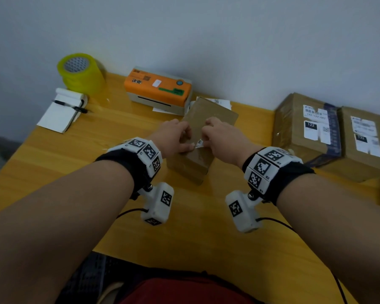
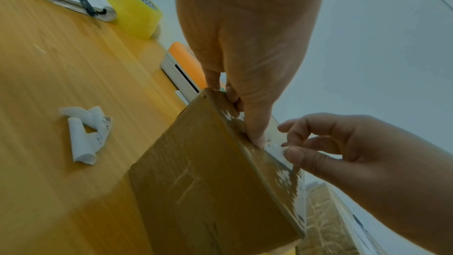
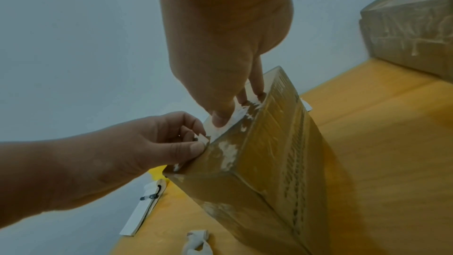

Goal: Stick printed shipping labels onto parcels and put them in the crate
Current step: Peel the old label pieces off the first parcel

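A plain brown parcel (image 1: 208, 119) stands on the yellow table (image 1: 101, 132), with torn white paper remnants along its top edges. Both hands meet at its near top edge, on a small white label scrap (image 1: 199, 143). My left hand (image 1: 182, 139) pinches a torn corner of the label scrap (image 3: 204, 139) between thumb and forefinger. My right hand (image 1: 213, 133) holds the label scrap (image 2: 277, 148) from the other side, thumb on it, with further fingers resting on the parcel's top (image 3: 269, 162). Most of the label is hidden under the fingers.
Behind the parcel sits an orange label printer (image 1: 158, 88) with printed sheets beside it. At the far left are yellow tape rolls (image 1: 81, 71) and a notepad with a pen (image 1: 62, 113). Two labelled parcels (image 1: 305, 128) stand at the right. Crumpled white paper (image 2: 85, 133) lies left of the parcel. A dark crate (image 1: 90, 277) shows below the table's near edge.
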